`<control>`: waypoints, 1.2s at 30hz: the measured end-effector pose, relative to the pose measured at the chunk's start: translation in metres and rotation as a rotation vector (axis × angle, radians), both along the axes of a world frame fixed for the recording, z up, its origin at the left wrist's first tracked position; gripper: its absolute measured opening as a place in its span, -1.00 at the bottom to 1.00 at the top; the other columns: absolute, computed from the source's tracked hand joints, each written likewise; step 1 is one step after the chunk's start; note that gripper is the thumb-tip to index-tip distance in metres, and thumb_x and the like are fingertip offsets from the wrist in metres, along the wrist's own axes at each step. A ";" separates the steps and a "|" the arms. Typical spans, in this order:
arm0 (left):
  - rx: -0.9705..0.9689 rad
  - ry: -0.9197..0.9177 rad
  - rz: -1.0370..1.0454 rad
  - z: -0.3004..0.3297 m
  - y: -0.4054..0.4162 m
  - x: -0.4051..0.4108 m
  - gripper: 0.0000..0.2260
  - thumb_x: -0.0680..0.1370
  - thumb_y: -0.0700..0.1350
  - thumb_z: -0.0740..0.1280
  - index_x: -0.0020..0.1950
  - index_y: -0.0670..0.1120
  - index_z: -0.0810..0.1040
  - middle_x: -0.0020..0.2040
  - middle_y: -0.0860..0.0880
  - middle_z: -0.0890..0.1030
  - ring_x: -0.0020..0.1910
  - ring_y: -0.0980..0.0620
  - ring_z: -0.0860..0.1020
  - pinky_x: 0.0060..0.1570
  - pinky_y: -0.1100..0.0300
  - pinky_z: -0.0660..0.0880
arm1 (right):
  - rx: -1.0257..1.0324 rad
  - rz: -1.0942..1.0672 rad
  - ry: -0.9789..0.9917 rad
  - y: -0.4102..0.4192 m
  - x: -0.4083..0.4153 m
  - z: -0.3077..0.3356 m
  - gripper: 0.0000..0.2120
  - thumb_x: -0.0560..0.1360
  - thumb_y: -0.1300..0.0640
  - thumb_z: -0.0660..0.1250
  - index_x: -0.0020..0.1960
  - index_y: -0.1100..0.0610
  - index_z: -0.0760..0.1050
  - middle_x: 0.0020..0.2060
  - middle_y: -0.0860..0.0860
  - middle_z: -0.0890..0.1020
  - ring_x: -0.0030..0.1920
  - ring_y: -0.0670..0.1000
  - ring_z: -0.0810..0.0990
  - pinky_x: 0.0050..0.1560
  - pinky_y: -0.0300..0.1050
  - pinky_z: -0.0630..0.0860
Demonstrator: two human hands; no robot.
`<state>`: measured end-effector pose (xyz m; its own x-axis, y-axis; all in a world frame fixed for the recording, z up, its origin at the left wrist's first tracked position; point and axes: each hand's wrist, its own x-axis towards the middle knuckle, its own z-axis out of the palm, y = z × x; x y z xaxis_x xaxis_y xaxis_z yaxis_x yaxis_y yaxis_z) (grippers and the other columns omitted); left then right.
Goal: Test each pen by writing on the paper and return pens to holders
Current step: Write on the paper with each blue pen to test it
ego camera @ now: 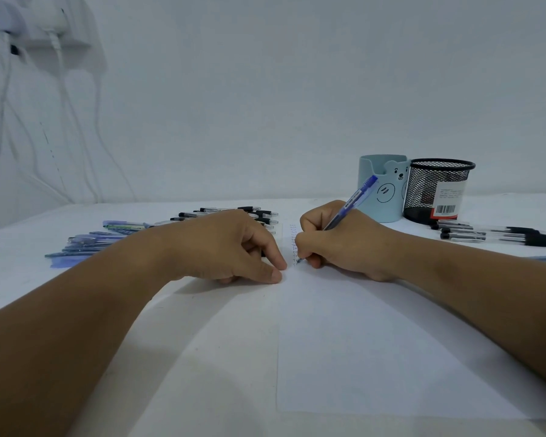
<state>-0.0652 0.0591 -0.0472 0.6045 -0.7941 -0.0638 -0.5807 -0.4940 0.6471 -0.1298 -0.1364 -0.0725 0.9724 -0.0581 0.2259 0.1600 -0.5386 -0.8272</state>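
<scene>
wall plug (49, 22): top left on the wall, white cables hanging down
blue pens (89, 242): loose group on table (202, 357), far left, partly hidden by left forearm
black pens (234, 212): row behind left hand, mostly blocked by it
left hand (234, 247): fingers curled, holding nothing, fingertips resting at the left edge of paper (360, 357)
right hand (341, 244): grasping blue pen (352, 200), tip on paper beside small marks near its top edge
bear holder (382, 189): light blue, behind right hand, pen top overlaps it
mesh holder (438, 190): black, touching bear holder's right side
more black pens (498, 234): lying far right on table
</scene>
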 end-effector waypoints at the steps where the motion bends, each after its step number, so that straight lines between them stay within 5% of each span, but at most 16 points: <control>1: -0.001 0.001 0.000 0.000 0.000 0.000 -0.94 0.50 -0.08 0.52 -0.04 0.01 0.74 -0.41 -0.02 0.42 -0.42 0.03 0.36 -0.36 0.24 0.36 | -0.005 -0.001 -0.004 0.000 0.000 0.000 -0.73 0.42 0.28 0.37 -0.40 0.18 0.36 -0.49 0.08 0.52 -0.49 -0.08 0.38 -0.47 -0.31 0.30; 33: 0.008 0.004 0.017 0.001 -0.001 -0.002 -0.92 0.50 -0.08 0.52 -0.02 -0.01 0.73 -0.46 0.07 0.45 -0.47 0.10 0.40 -0.34 0.25 0.38 | -0.011 0.002 -0.043 -0.005 0.008 -0.006 -0.65 0.41 0.32 0.33 -0.46 0.10 0.28 -0.56 0.00 0.44 -0.44 -0.01 0.42 -0.41 -0.26 0.32; 36: 0.003 -0.021 0.019 0.000 -0.001 -0.003 -0.93 0.50 -0.07 0.52 -0.04 -0.01 0.73 -0.46 0.06 0.47 -0.48 0.10 0.41 -0.36 0.27 0.38 | 0.059 -0.008 -0.062 -0.004 0.004 -0.004 -0.72 0.41 0.34 0.33 -0.39 0.17 0.31 -0.51 0.12 0.43 -0.52 -0.02 0.36 -0.46 -0.28 0.24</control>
<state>-0.0679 0.0576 -0.0474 0.6207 -0.7822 -0.0530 -0.5848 -0.5070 0.6332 -0.1253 -0.1406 -0.0770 0.9562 -0.0806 0.2814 0.2077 -0.4909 -0.8461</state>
